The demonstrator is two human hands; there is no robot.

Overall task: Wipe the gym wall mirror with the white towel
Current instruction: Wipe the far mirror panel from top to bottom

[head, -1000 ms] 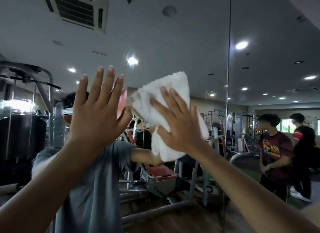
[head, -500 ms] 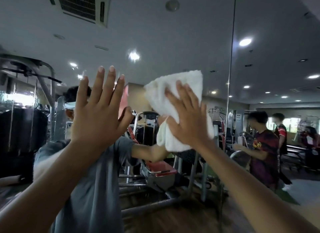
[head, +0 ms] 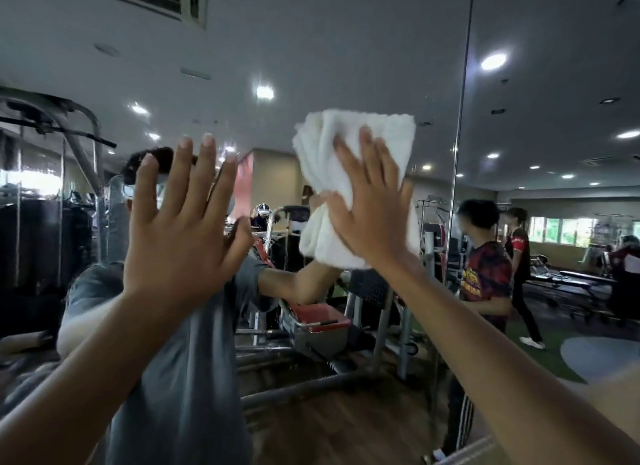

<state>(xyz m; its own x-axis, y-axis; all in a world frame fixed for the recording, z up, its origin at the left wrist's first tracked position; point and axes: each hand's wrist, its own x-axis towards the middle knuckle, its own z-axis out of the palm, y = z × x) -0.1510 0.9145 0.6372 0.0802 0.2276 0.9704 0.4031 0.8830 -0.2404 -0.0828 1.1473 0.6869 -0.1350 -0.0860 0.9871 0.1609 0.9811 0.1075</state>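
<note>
Pressing the towel (head: pixel 346 173) flat on the mirror (head: pixel 381 49), head view: right hand (head: pixel 370 215) sits open-palmed over its lower right part, fingers spread, thumb hooked round the bunched left edge. Towel is folded, upper middle of the mirror, left of the vertical seam (head: pixel 460 146). Left hand (head: pixel 183 229) is flat and open on the glass beside it, fingers up, gripping nothing. Gym machines (head: pixel 311 326) and people (head: pixel 485 274) show in the reflection

Nubby cloth towel (head: pixel 349 173), glossy glass mirror (head: pixel 346 49)
</note>
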